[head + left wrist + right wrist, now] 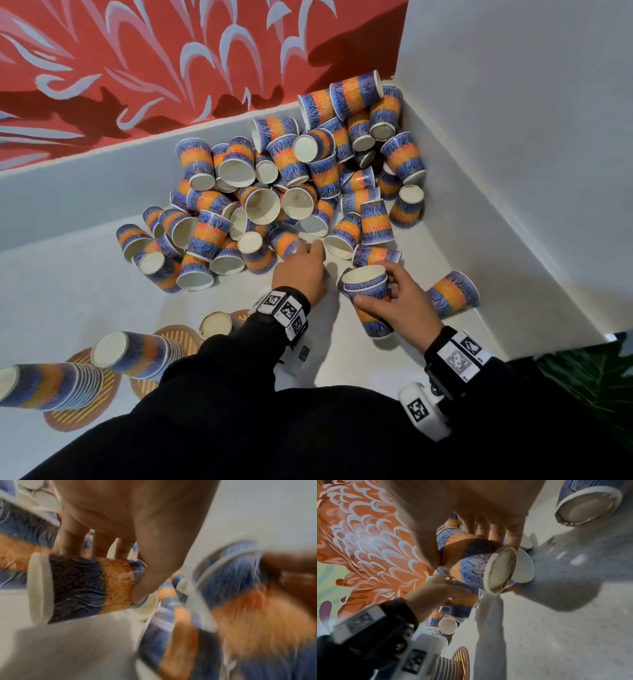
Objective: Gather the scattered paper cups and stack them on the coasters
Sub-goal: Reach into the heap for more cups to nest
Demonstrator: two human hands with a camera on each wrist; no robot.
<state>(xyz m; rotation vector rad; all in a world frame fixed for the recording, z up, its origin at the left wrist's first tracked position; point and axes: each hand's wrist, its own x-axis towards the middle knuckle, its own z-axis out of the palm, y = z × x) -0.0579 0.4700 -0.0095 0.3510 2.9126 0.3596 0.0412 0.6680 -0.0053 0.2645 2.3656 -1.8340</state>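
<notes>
A big pile of blue-and-orange paper cups lies in the corner of the white surface. At the pile's near edge my left hand grips one cup that lies on its side, thumb on one side and fingers on the other. Just to the right, my right hand holds a short nested stack of cups, mouths up and tilted; its base shows in the right wrist view. Tall cup stacks stand on striped round coasters at the lower left.
A single cup lies on its side right of my right hand. A red patterned wall closes the back and a white wall the right. Green plant leaves show at the lower right.
</notes>
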